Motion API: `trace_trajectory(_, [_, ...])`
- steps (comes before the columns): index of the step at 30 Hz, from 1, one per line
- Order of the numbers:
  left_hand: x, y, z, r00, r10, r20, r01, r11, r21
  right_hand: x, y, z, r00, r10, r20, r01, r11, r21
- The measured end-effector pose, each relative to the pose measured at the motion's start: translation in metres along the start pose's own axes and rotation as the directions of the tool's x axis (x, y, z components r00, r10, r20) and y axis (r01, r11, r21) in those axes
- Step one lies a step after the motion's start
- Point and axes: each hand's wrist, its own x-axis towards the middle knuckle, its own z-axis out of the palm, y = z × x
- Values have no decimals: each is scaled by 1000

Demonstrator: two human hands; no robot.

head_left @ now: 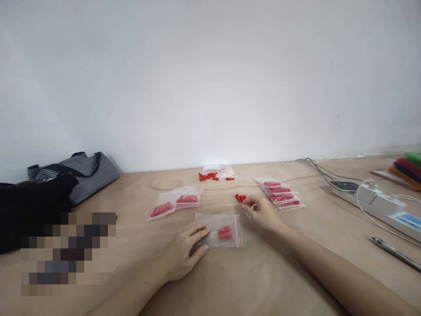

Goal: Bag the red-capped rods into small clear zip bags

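Note:
A clear zip bag (202,218) lies flat in front of me. Inside it are red-bulbed glass droppers (225,231), side by side. My left hand (188,250) rests at the bag's left edge, fingers apart and fingertips touching the plastic. Just beyond the bag's right side, my right hand (261,211) is closed in a pinch around several more droppers (241,198); their red bulbs stick out past the fingertips and thin glass tubes show below the hand. The fingers partly hide these droppers.
Filled bags (188,198) lie at left, another overlapping row of filled bags (279,193) at right. Loose droppers (207,176) sit near the wall. A power strip (384,210) with cables and a metal pen-like tool (394,251) are at right; a striped bag (95,175) is at left.

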Motion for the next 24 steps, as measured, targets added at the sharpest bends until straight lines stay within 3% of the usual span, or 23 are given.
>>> trace_trajectory(3, [2,3,-2,1000,18,-11,-18,1000,20,28,19,-10,991,8,-134,-20,995,-93])
trace_trajectory(8, [4,10,-9,1000,28,-9,-28,1000,8,47,44,-3,988,18,-153,-26,998,-53])
trace_trajectory(15, [3,4,-6,1000,4,31,-3,999,-46,39,49,-2,954,212,-211,-168,963,211])
trace_trajectory(20, [2,1,-4,999,-1,48,4,998,-64,23,37,-10,938,273,-211,-178,907,381])
trace_trajectory(24, [1,-3,0,999,11,38,-8,998,-60,3,25,-12,946,294,-139,-167,808,566])
